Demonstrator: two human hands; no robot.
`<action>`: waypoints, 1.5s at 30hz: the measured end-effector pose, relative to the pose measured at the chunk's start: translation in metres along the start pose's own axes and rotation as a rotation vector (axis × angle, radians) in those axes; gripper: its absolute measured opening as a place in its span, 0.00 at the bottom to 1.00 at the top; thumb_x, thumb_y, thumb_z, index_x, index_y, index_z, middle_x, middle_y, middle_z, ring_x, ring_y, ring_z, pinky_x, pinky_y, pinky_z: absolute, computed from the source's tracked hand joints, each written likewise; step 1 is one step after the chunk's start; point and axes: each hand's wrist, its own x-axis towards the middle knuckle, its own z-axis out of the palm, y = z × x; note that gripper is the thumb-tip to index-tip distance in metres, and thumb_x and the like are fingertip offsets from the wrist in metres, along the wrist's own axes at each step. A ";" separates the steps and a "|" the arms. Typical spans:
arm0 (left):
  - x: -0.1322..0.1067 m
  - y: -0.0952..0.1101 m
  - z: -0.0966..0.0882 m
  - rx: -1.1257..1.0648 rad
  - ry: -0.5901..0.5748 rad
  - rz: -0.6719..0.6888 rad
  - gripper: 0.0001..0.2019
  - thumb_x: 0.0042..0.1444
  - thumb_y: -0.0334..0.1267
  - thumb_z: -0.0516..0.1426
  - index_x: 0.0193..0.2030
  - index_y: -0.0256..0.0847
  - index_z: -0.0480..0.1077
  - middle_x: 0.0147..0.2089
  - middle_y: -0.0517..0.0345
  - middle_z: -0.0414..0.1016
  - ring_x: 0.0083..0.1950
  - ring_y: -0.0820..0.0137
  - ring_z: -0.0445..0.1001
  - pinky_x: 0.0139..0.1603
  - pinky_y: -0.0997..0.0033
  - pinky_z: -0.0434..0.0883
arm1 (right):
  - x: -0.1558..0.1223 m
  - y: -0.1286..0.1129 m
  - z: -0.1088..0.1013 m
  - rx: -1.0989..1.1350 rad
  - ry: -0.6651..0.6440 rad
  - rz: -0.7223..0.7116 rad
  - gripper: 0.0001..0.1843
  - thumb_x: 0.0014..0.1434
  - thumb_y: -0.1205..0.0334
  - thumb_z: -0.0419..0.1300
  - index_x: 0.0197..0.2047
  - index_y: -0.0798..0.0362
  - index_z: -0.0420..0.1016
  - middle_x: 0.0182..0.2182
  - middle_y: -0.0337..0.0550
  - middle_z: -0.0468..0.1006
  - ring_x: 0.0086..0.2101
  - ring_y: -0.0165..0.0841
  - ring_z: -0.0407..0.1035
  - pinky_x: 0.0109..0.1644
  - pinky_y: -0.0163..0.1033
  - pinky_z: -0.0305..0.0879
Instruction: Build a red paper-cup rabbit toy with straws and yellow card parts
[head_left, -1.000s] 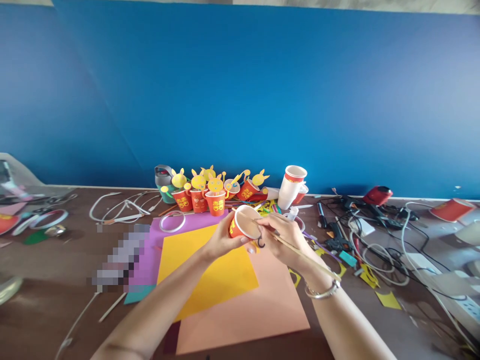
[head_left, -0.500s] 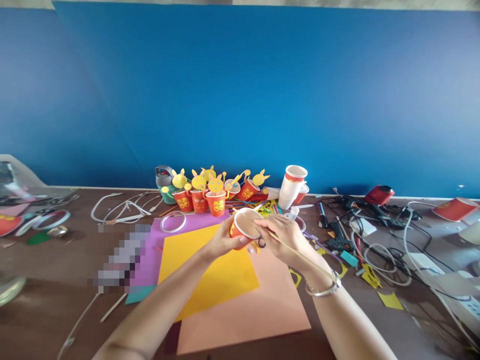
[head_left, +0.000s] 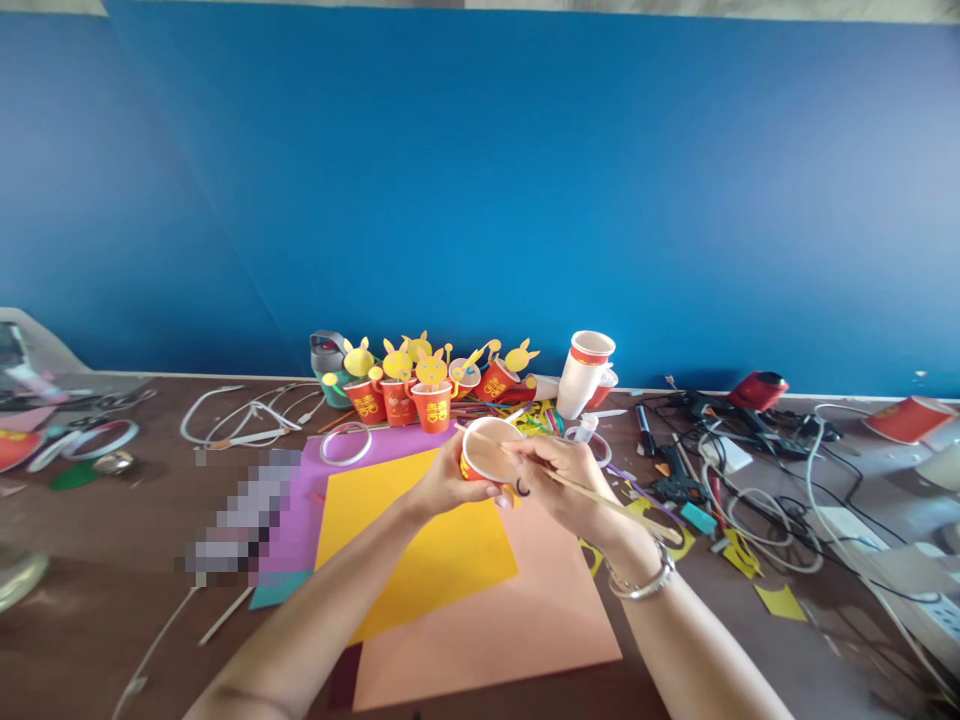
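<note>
My left hand (head_left: 444,484) is closed round a small red paper cup (head_left: 486,451), with its white inside turned toward me. My right hand (head_left: 564,472) pinches a thin wooden stick (head_left: 600,491) that runs from the cup's rim back along my wrist. Both hands hover over a yellow sheet (head_left: 420,540) lying on a pink sheet (head_left: 517,620) and a purple sheet (head_left: 315,490). A silver bracelet (head_left: 642,585) circles my right wrist.
Several red cups with yellow bunny cut-outs (head_left: 420,385) stand at the back by the blue wall. A stack of white cups (head_left: 583,375) leans beside them. Cables, a glue gun (head_left: 675,470) and paper scraps litter the right. Tape rolls (head_left: 90,440) and white cords lie at left.
The cup has turned a little more upright in my left hand. The stick's tip now reaches across the cup's rim to its far left side.
</note>
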 end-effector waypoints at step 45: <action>-0.005 -0.022 0.002 0.327 0.048 0.198 0.40 0.38 0.41 0.71 0.56 0.45 0.57 0.55 0.45 0.66 0.56 0.53 0.68 0.56 0.53 0.65 | -0.004 -0.009 0.009 -0.340 0.068 0.054 0.04 0.52 0.64 0.64 0.32 0.50 0.72 0.22 0.35 0.71 0.23 0.28 0.64 0.26 0.33 0.56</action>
